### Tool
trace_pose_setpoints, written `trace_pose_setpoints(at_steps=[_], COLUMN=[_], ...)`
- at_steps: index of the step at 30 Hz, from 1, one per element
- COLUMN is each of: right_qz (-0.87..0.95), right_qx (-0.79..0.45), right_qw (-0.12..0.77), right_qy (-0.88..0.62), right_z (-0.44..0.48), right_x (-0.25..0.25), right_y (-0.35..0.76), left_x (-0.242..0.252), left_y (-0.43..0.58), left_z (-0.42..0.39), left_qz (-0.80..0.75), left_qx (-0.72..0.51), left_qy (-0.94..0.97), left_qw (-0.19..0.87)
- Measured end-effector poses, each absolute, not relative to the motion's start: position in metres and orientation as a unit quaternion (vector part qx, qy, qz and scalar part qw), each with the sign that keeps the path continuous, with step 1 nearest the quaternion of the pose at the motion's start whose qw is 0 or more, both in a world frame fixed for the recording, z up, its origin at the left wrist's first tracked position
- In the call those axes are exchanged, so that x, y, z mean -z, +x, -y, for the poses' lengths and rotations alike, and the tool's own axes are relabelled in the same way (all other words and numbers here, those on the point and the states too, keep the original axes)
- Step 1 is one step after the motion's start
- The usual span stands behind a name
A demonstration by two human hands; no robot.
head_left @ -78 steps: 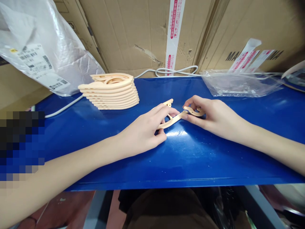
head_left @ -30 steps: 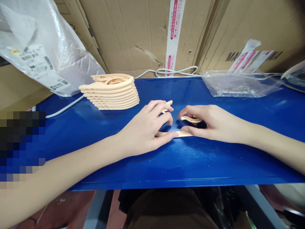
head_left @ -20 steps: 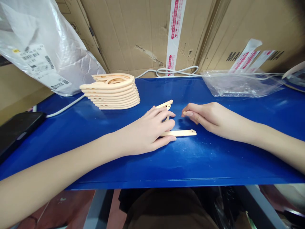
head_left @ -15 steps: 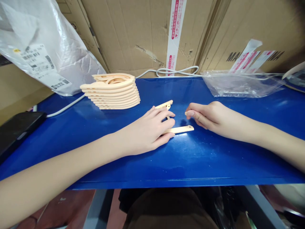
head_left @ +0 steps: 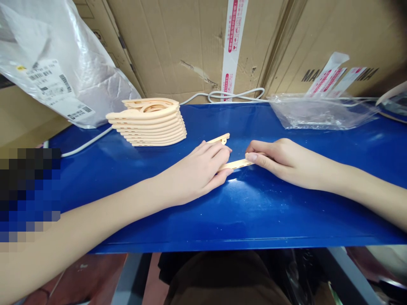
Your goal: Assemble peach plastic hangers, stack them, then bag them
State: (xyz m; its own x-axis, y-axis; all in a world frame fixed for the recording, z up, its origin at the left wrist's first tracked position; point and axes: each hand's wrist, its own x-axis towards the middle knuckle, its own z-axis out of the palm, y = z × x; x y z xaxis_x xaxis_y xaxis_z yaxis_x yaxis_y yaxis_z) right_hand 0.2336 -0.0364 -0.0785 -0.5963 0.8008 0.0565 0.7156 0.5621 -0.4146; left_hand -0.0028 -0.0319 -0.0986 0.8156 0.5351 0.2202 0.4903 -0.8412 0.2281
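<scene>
A cream-coloured flat piece (head_left: 238, 164) with a long straight arm lies partly under my left hand (head_left: 203, 171), whose fingers wrap round it. Another slim arm of cream plastic (head_left: 219, 138) sticks out beyond those fingers; whether the two join is hidden. My right hand (head_left: 270, 160) pinches the right end of the near arm between thumb and forefinger. Left of and behind my hands, a stack of several similar cream pieces (head_left: 149, 123) stands on the blue table (head_left: 254, 220).
Behind the table stand cardboard boxes (head_left: 178, 42). A silver-white bag (head_left: 89, 63) leans at the back left, and a clear plastic bag (head_left: 321, 114) lies at the back right. A white cable (head_left: 235, 97) loops along the back edge.
My right hand has closed on the near arm's end, which now sits higher and tilted. Before, that end lay free, and my right hand held a small cream bit beside it.
</scene>
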Motion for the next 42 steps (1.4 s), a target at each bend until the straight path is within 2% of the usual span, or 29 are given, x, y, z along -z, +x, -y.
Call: trace_pose_setpoints(at_steps=[42], right_qz=[0.868], right_qx=[-0.18], right_qw=[0.111], right_qy=[-0.45], right_z=[0.0367], right_x=[0.0803], right_y=[0.235], left_x=[0.0974], left_y=[-0.002], left_z=[0.0327], left_qz=[-0.28], left_qx=[-0.146], left_qy=[0.944], left_qw=[0.09])
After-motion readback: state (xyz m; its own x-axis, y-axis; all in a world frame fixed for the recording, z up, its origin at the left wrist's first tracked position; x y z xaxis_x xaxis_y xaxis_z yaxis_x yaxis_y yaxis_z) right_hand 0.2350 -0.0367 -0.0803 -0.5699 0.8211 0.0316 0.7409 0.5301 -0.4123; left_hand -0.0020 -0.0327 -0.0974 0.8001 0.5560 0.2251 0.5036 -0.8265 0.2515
